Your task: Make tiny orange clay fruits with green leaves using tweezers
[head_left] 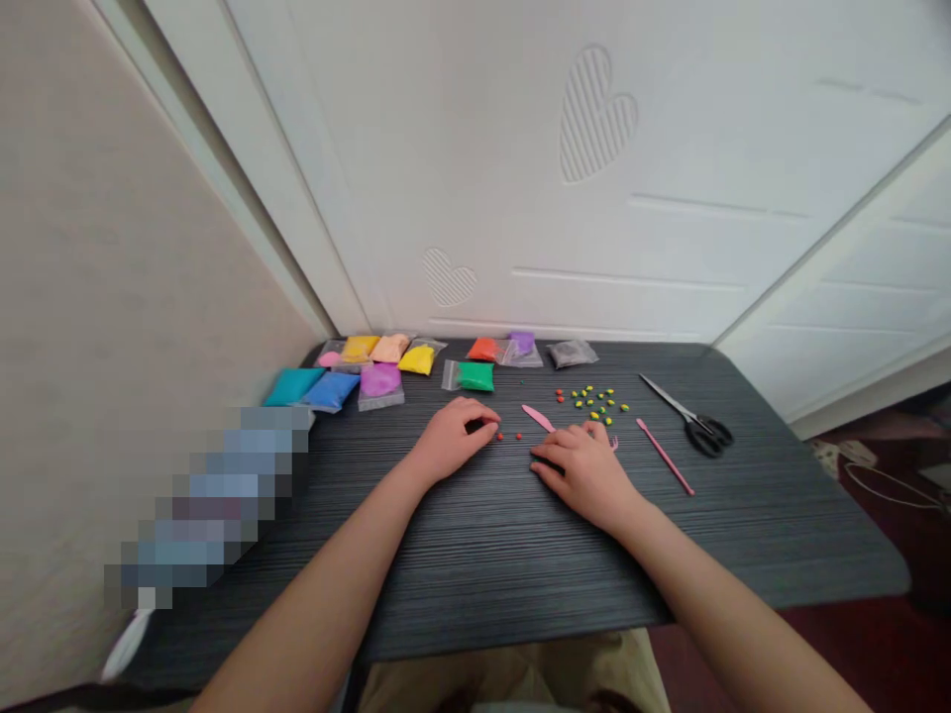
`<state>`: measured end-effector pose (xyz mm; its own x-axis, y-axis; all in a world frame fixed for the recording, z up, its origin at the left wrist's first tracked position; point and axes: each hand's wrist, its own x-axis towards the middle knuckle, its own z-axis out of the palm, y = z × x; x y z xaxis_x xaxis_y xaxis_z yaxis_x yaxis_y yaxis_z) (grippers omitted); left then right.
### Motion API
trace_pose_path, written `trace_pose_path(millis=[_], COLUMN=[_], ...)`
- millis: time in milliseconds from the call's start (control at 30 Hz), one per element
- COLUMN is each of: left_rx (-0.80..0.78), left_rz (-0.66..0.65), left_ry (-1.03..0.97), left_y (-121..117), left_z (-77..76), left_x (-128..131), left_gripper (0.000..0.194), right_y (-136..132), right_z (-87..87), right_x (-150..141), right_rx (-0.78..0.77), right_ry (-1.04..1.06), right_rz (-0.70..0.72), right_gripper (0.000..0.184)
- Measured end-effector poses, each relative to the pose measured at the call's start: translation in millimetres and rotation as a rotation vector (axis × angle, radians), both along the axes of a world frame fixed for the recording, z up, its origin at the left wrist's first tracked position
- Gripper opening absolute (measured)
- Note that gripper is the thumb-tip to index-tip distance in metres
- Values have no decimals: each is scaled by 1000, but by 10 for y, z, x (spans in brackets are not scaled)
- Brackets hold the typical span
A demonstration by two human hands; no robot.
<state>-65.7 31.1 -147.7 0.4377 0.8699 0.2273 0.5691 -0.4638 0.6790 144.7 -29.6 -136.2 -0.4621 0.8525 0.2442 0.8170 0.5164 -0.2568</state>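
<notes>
My left hand (459, 436) rests over the dark table (475, 555), thumb and forefinger narrowly apart just beside a red ball (500, 436); I can't tell whether they touch it. A second red ball (519, 436) lies to its right, between both hands. My right hand (583, 465) is loosely curled over the near end of a pink knife (538, 417); whether it grips anything, I can't tell. Farther right lie a pink stick (665, 457) and scissors (690, 418).

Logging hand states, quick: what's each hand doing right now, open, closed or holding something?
Left hand: fingers curled beside a red ball; whether it grips it cannot be told.
Right hand: loosely open by the pink knife, no held thing visible.
</notes>
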Motion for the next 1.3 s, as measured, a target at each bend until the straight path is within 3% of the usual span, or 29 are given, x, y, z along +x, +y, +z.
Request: trace_pose_path(millis=[367, 867, 1300], left_rx=[25, 17, -19], left_rz=[202, 265, 255], left_ry=[-48, -77, -86], left_y=[-100, -185, -151], left_z=[-76, -47, -85], left_x=[-54, -92, -108], left_gripper=[26, 27, 28], right_y=[-114, -614, -870], right_z=[-85, -141, -145], right_x=[34, 4, 561], right_rx=[95, 40, 12], right_ry=[140, 207, 265], right_rz=[-145, -183, -307], right_gripper=[16, 20, 20])
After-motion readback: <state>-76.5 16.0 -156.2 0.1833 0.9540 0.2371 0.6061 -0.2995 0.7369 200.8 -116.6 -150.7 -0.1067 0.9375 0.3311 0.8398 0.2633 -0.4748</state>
